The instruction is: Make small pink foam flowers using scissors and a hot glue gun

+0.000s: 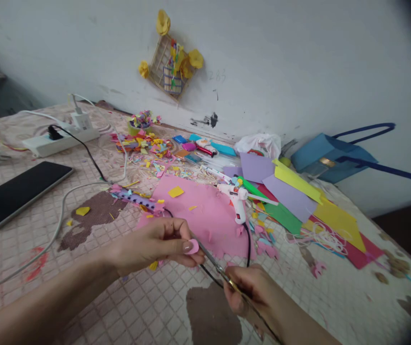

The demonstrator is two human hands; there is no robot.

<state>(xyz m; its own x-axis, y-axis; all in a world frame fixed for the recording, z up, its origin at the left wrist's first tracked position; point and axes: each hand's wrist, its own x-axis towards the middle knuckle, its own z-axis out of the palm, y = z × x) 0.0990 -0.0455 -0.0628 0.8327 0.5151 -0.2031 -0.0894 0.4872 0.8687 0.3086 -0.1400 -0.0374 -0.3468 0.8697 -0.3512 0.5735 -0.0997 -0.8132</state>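
Between thumb and fingers, my left hand pinches a small pink paper piece. My right hand is closed round the handles of a pair of scissors, whose blades point up and left to the edge of the small piece. Just beyond both hands lies a large pink sheet with scraps on it. A white glue gun rests on that sheet's right part. Left of the sheet is a purple decorated strip edged with pink.
A black phone and white power strip lie left, with cables crossing the cloth. Paper scraps are heaped at the back. Coloured sheets, white string and a blue bag are on the right.
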